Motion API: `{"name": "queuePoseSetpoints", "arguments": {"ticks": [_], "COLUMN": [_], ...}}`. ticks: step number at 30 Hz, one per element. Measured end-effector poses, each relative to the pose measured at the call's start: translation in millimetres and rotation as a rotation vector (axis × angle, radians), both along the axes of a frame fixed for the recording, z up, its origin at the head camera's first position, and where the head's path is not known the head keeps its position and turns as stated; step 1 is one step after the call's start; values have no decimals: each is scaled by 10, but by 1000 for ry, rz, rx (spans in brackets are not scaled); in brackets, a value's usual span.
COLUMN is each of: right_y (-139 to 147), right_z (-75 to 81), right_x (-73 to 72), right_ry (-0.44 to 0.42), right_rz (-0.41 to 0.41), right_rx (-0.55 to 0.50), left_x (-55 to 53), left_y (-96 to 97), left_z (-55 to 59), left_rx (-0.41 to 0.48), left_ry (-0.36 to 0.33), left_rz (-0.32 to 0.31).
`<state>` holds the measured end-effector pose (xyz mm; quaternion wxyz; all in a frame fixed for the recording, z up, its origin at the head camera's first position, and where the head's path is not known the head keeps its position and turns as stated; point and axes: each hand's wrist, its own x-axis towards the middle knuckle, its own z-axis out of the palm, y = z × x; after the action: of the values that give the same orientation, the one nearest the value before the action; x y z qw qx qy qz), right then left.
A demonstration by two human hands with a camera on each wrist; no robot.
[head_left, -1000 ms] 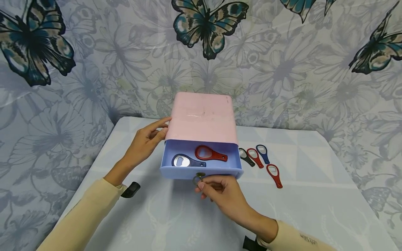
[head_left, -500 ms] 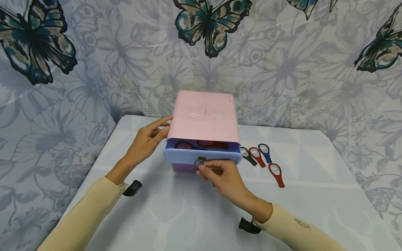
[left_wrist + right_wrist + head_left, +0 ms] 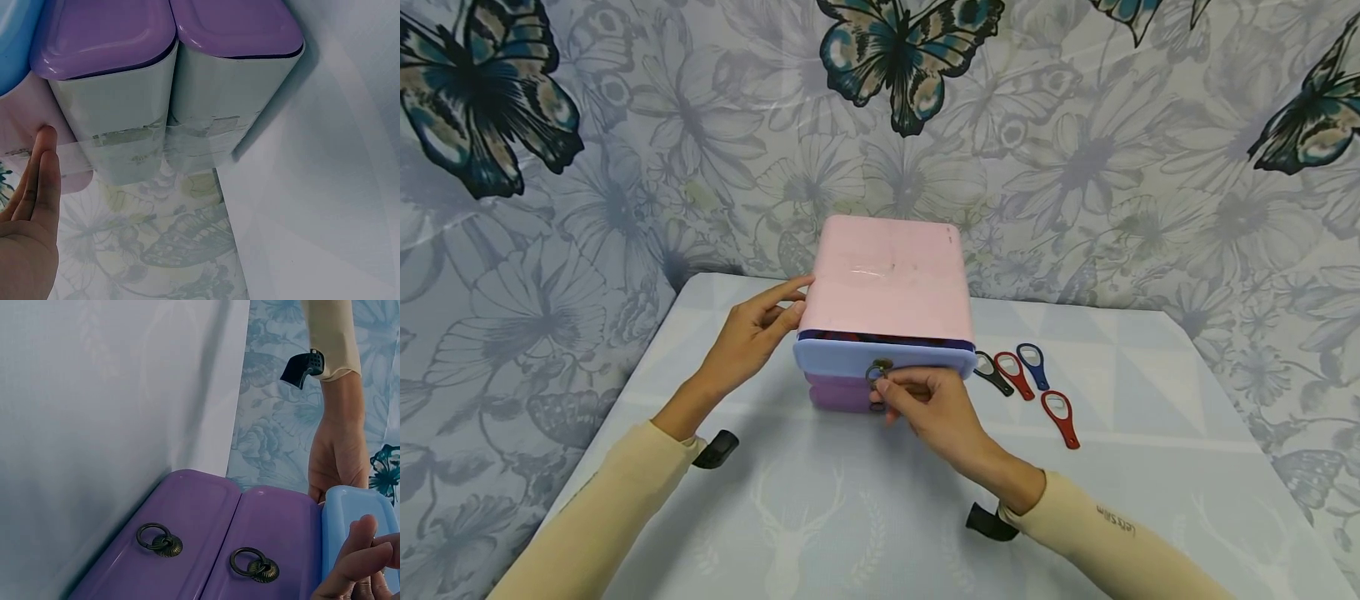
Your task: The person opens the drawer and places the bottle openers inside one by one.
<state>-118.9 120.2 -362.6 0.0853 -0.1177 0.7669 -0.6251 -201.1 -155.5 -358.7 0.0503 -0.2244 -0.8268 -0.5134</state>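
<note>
A small drawer unit with a pink top stands on the table, a light blue drawer uppermost and purple drawers beneath. My right hand pinches the blue drawer's brass ring pull between thumb and fingers. Only a thin gap shows above that drawer's front, and its contents are almost wholly hidden. My left hand touches the unit's left side; in the left wrist view its fingers lie straight along the pink wall.
Right of the unit lie several bottle openers: a black one, a red one, a blue one and, nearer, another red one. Behind the table hangs a butterfly-patterned cloth.
The blue drawer has slid back into the unit, pushed by my right hand on its ring. The bottle openers inside have gone from sight. My left hand stays at the side.
</note>
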Motion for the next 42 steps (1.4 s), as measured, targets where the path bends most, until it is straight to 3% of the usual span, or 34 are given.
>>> {"name": "queuePoseSetpoints", "arguments": {"ticks": [12,30,42], "right_y": [15,18,104], "right_z": [9,12,-221], "right_x": [-110,-151,-69], "right_ry": [-39,-11,12], "right_rz": [-15,-19,-35], "right_rx": [-31,-6,123], "left_x": [12,35,17], "left_y": [8,10,14], "left_z": [17,20,11], "left_rx": [20,9,18], "left_ry": [-14,-4,-1], "left_rz": [2,11,-1]}}
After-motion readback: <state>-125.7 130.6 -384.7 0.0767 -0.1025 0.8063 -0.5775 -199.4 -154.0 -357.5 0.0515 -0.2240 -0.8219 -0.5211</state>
